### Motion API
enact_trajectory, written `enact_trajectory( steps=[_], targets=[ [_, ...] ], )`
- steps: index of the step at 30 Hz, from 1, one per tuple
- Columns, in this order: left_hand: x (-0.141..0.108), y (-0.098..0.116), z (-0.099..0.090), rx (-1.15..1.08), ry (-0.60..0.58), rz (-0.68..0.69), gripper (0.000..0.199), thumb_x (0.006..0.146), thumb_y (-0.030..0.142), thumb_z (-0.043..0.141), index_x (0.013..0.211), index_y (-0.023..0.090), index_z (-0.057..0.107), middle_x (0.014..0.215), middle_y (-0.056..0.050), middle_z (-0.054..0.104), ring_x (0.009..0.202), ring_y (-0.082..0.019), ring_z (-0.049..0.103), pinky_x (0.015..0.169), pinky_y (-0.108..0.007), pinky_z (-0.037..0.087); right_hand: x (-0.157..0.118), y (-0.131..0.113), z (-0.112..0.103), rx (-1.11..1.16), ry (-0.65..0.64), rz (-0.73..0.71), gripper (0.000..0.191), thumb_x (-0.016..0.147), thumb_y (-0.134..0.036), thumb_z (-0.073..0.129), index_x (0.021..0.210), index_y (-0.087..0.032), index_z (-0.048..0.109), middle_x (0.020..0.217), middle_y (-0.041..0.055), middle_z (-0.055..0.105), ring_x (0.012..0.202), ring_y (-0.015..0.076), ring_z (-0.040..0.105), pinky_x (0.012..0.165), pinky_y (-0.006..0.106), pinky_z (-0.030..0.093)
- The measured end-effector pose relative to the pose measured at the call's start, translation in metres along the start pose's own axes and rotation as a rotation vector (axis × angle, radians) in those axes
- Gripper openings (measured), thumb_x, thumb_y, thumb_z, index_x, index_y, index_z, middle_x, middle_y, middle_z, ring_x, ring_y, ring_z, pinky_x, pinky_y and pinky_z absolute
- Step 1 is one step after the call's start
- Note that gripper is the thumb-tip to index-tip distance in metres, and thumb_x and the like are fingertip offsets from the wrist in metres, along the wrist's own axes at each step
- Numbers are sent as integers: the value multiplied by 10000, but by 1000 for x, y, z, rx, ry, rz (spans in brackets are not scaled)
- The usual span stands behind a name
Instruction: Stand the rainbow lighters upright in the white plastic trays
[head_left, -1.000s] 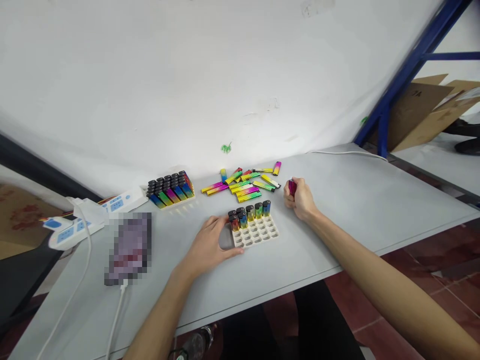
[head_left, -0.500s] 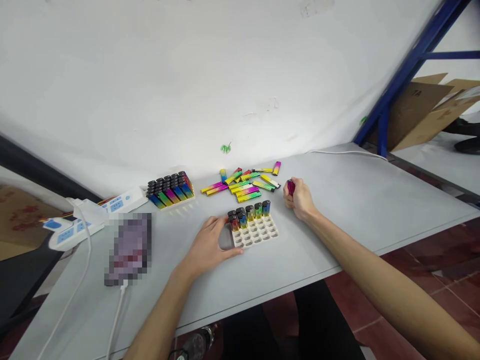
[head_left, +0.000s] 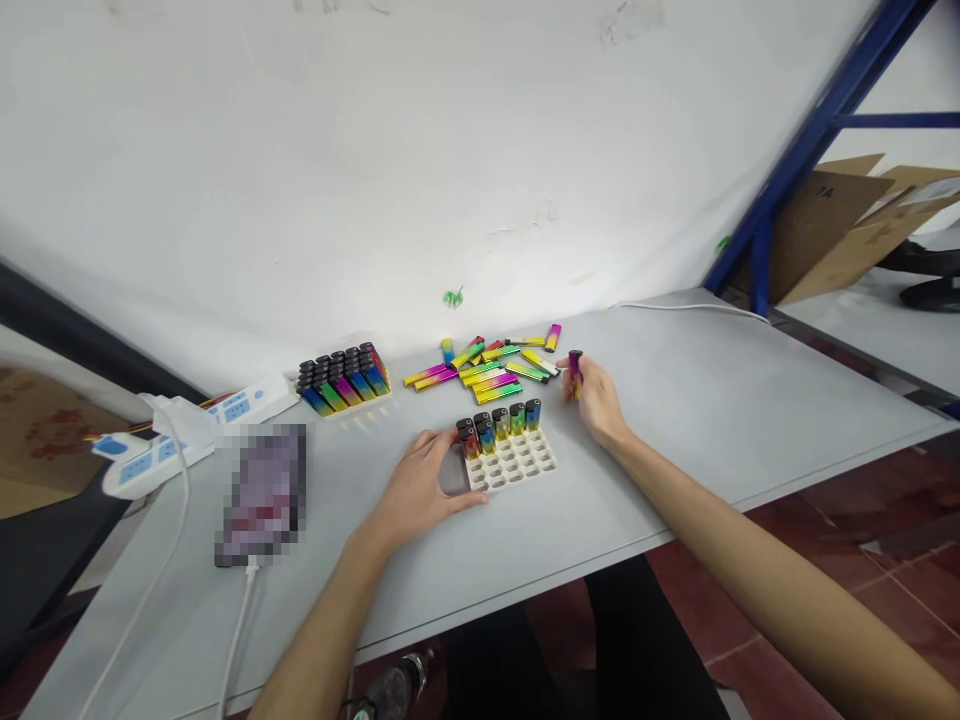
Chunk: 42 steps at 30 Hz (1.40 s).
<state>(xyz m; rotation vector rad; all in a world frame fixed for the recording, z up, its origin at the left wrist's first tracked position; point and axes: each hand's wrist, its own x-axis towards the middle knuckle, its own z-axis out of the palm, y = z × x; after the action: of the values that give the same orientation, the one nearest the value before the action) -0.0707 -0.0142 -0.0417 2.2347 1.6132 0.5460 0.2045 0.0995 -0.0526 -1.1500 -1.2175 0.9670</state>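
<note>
A white tray with rows of slots (head_left: 517,465) rests on the grey table, with several upright lighters (head_left: 500,424) in its back and left slots. My left hand (head_left: 420,490) lies at the tray's left side, thumb and fingers spread around its edge. To the right of the tray, above the table, my right hand (head_left: 595,400) holds a purple and yellow lighter (head_left: 575,375) upright, its dark top showing. Behind the tray lies a loose pile of shiny coloured lighters (head_left: 487,375).
A full tray of lighters (head_left: 345,382) stands at the back left. Beside it are a white power strip (head_left: 232,408), a blurred-out dark object (head_left: 264,495) and white cables (head_left: 238,625). Cardboard boxes (head_left: 832,230) stand behind a blue frame (head_left: 761,240) at right.
My right hand has shifted slightly left, and the lighter in it now shows more of its length, upright. My left hand stays at the tray. The camera view has moved slightly.
</note>
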Motion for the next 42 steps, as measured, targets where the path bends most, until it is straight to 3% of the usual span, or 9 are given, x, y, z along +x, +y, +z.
enact_trajectory(
  steps=[3,5,7,10,18,21,28,33,42],
  targets=[
    [-1,0,0,-13,8,16,832,722,672,710,1365,214,447,1243,-113,566,1219,-320,497,1037,-480,438,-9,-7,-5,-197,49,-143,464,959,-560,391,867,-197,667,1061,72,680,975,203,600,887,331,430],
    [-1,0,0,-16,8,25,817,728,665,709,1358,212,453,1236,-112,572,1215,-319,498,1036,-479,439,-18,-17,-10,-275,72,-191,410,923,-558,491,979,-206,695,1119,78,671,1049,222,571,904,342,422],
    [-1,1,0,-14,9,29,800,732,659,709,1345,207,464,1234,-115,576,1213,-322,501,1032,-479,442,-30,-29,-13,-292,89,-215,389,871,-540,599,1074,-221,687,1055,66,660,908,201,573,812,329,444],
    [-1,1,0,-24,24,38,788,722,644,727,1329,206,479,1227,-116,583,1202,-326,513,1020,-479,449,-51,-46,-12,-245,62,-214,347,834,-510,669,1050,-238,672,914,30,629,687,157,492,671,309,431],
    [0,3,-1,-41,27,49,810,709,634,745,1341,202,476,1231,-112,593,1205,-321,508,1012,-464,448,-91,-59,18,-205,-141,-249,274,808,-401,727,970,-237,579,873,27,686,766,184,592,713,322,470],
    [0,4,-2,-44,40,62,792,712,610,756,1334,202,485,1232,-109,602,1202,-319,508,1014,-469,445,-95,-50,28,-274,-184,-257,246,827,-405,704,953,-231,584,921,47,692,764,191,626,668,314,499],
    [-1,4,-1,-40,51,68,808,707,603,765,1350,209,475,1251,-110,599,1219,-325,502,1028,-481,439,-93,-29,42,-537,-181,-477,207,849,-354,703,967,-227,591,954,53,636,775,193,650,689,321,530],
    [-1,4,-1,-58,49,53,819,707,596,769,1365,213,465,1235,-110,587,1209,-325,509,1023,-485,443,-92,-27,46,-664,-199,-488,170,889,-345,658,994,-226,598,952,53,644,769,193,658,664,311,507],
    [-1,2,1,-34,44,57,825,706,612,759,1366,213,464,1234,-111,581,1200,-324,514,1016,-473,452,-94,-50,50,-1093,-141,-418,266,879,-488,647,918,-225,657,925,75,725,655,204,654,505,305,303]
  ],
)
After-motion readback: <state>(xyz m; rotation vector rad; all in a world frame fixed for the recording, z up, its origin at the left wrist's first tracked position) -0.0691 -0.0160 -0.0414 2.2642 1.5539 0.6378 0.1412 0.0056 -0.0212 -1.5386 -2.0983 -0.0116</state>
